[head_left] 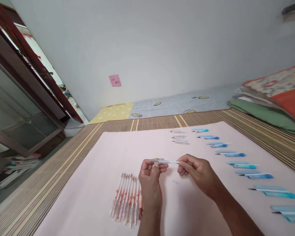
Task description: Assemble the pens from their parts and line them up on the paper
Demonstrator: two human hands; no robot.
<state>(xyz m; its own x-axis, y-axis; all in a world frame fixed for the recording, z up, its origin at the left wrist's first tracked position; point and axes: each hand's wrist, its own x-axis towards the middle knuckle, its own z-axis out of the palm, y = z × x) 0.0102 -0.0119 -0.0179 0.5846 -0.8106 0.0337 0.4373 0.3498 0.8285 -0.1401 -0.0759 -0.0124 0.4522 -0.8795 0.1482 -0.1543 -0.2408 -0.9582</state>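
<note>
Left hand and right hand both pinching one slim pale pen, I note remotely, above mid pink sheet. Tiny piece beneath; patterned pens bunched beside left hand; blue pen parts lining sheet's right edge.

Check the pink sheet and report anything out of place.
A tiny thin piece, possibly a spring, lies alone near the right hand. It looks odd because the blue pen parts lie in neat groups. I see no spill.

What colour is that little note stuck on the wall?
The sticky note is pink; see the head view.
</note>
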